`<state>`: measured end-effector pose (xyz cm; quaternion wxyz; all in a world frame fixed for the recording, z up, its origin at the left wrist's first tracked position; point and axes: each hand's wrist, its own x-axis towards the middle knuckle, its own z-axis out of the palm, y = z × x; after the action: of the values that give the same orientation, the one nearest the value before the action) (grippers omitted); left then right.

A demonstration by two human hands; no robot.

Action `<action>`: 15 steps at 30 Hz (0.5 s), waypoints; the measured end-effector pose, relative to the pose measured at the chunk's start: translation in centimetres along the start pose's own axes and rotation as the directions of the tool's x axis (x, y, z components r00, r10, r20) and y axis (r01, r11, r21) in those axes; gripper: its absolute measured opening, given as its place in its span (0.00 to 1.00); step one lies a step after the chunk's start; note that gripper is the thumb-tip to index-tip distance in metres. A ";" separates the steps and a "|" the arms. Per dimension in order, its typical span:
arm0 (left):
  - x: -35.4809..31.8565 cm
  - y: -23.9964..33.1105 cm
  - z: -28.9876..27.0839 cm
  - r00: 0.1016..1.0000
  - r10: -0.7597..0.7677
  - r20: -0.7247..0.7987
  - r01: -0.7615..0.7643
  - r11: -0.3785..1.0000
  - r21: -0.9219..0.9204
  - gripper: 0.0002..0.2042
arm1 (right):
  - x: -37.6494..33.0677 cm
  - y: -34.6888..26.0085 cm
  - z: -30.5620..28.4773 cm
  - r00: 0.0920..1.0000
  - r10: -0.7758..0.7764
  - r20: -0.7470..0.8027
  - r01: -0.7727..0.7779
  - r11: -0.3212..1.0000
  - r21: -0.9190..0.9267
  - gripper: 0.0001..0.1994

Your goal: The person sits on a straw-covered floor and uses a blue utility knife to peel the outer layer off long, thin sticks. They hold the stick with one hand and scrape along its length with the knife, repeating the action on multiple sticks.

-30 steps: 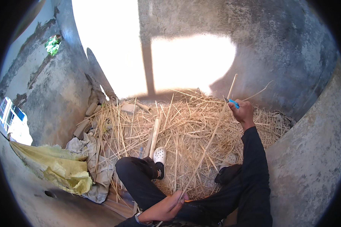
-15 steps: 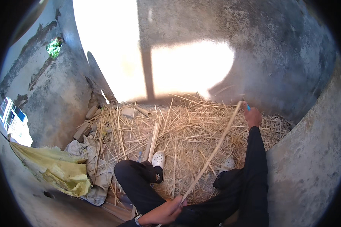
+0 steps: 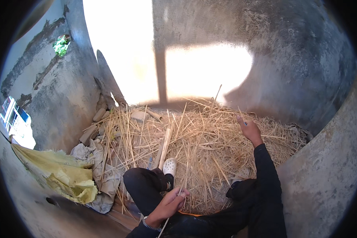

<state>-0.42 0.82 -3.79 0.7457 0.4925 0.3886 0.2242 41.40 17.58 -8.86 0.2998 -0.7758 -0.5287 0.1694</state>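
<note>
My left hand (image 3: 174, 201) is closed around a thin pale strip (image 3: 163, 228), like split bamboo, near my bent knee. One end of the strip runs down past the wrist; above the fingers its course is hard to tell from the straw behind. Farther out to the right, my right hand (image 3: 250, 130) is closed over the straw (image 3: 210, 146). A small blue-handled tool (image 3: 245, 123) shows between its fingers, mostly hidden by them. The strip no longer reaches this hand.
Concrete walls (image 3: 317, 190) close in on both sides and ahead. A yellow torn sheet (image 3: 63, 174) and grey cloth (image 3: 107, 186) lie at the left. Split poles (image 3: 164, 148) rest on the straw beside my pale clog (image 3: 169, 166).
My right hand has come down and slightly left, away from the strip that ran to it. My left hand has risen a little, still gripping the strip. The view has shifted slightly.
</note>
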 end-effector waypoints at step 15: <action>13.0 0.3 2.0 0.842 0.472 0.262 -0.188 -0.199 0.962 0.19 | -7.7 -7.0 4.7 0.977 -0.021 0.211 -0.190 0.352 0.916 0.19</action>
<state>8.95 9.09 -7.76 0.0108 0.9314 0.3493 0.1022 30.69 13.64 -8.38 0.6265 -0.4754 -0.3239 0.5259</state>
